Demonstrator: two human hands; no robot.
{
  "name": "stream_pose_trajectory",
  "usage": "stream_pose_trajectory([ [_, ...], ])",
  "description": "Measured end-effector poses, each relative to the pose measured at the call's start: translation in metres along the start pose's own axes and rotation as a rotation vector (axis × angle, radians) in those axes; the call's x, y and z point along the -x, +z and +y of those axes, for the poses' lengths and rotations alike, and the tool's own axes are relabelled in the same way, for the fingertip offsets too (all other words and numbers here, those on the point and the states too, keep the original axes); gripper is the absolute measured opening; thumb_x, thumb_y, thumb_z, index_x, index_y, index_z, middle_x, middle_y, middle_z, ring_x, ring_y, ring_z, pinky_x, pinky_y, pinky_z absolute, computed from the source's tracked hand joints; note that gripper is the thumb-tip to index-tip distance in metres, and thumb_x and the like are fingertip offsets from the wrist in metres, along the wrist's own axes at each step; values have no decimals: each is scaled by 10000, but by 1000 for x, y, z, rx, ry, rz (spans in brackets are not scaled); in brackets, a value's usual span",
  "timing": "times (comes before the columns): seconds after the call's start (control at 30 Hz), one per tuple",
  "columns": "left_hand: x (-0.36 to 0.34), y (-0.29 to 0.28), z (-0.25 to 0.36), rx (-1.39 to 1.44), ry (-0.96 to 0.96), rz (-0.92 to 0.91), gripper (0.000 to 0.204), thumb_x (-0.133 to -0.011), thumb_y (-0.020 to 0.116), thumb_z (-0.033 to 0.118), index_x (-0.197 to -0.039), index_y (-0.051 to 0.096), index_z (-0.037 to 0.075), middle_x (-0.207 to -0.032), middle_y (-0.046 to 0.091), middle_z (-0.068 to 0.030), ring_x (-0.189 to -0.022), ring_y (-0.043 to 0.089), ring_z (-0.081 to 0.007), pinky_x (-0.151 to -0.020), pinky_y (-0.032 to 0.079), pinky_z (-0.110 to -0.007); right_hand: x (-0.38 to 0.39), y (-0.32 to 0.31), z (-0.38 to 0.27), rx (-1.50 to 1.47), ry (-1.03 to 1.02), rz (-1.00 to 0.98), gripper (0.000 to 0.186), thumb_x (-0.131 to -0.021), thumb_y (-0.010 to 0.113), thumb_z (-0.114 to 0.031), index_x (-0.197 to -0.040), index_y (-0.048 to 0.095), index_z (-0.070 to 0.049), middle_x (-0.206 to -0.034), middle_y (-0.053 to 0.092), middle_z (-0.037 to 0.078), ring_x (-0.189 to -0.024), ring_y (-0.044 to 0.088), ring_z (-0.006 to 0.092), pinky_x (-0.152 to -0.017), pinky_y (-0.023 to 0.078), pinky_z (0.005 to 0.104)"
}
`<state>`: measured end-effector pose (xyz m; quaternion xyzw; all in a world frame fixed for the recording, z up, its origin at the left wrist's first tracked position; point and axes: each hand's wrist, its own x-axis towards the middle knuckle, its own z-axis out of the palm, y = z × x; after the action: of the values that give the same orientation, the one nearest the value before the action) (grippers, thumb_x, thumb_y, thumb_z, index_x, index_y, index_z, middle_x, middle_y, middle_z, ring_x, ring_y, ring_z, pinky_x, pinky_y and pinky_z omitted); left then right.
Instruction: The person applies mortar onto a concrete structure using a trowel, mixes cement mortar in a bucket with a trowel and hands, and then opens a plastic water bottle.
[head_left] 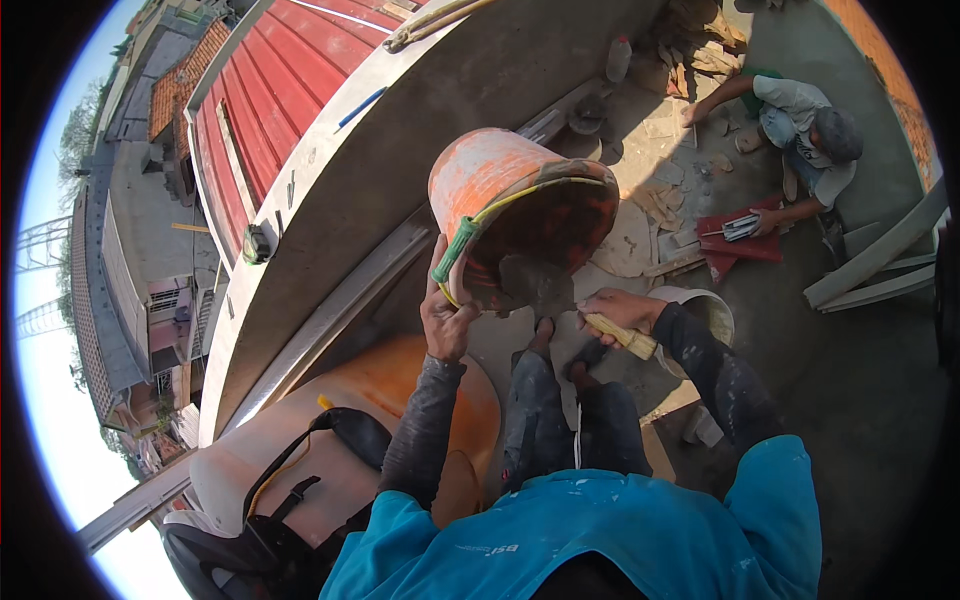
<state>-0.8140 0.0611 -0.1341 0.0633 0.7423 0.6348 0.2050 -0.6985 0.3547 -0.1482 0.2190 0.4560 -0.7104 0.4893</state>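
Note:
My left hand (447, 320) grips the rim of an orange, worn bucket (485, 165), beside the green grip on its yellow handle (460, 245). The bucket is tipped, its opening toward me, with grey material inside. My right hand (622, 310) is closed on a trowel with a pale wooden handle (625, 337); its grey blade (542, 285) is at the bucket's lower lip. A white bucket (715, 315) stands just to the right of my right hand. My legs and feet show below the orange bucket.
A curved concrete wall (340, 190) borders the left, beside a red metal roof (280, 80) and a tape measure (257, 243). An orange-white tank (430, 380) lies low left. A co-worker (805, 140) crouches at right, holding grey pieces (740, 227). Curved boards (870, 270) lie at right.

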Motion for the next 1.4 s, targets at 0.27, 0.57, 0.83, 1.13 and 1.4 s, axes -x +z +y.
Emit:
stream_pose_trajectory([
  [0.27,-6,-13,-154,214,-328,260,116,-690,558,-27,-797,584,11,-787,584,-33,-731,547,-144,-685,437,-280,-112,-38,81,-284,-125,-250,318,-949,537,-285,-1063,543,12,-685,511,36,-507,510,110,-478,446,259],
  [0.57,93,-32,-270,332,-726,714,229,-682,493,-22,-890,584,10,-854,606,-75,-826,613,-209,-736,542,-361,-294,-79,172,417,-250,656,457,-840,639,-232,-1134,515,95,-872,644,249,-773,665,357,-691,516,398],
  [0.83,102,-5,-332,561,-899,820,253,-735,504,-18,-970,577,41,-883,624,-64,-793,623,-202,-730,565,-394,-438,-149,196,616,-103,978,404,-812,638,-208,-1074,552,88,-928,627,309,-922,605,464,-789,495,482],
  [1.13,54,12,-302,544,-785,547,321,-755,477,-18,-1064,557,8,-957,638,-108,-848,666,-271,-747,599,-442,-253,-76,218,884,-484,952,394,-789,641,-187,-1103,519,18,-1000,581,246,-884,589,444,-735,499,494],
  [1.4,-35,65,-226,579,-732,424,308,-778,485,-37,-1071,535,45,-974,591,-74,-910,619,-234,-769,571,-455,-215,-70,271,1022,-560,1112,384,-799,650,-138,-1136,513,-14,-1085,542,196,-874,608,397,-720,509,465],
])
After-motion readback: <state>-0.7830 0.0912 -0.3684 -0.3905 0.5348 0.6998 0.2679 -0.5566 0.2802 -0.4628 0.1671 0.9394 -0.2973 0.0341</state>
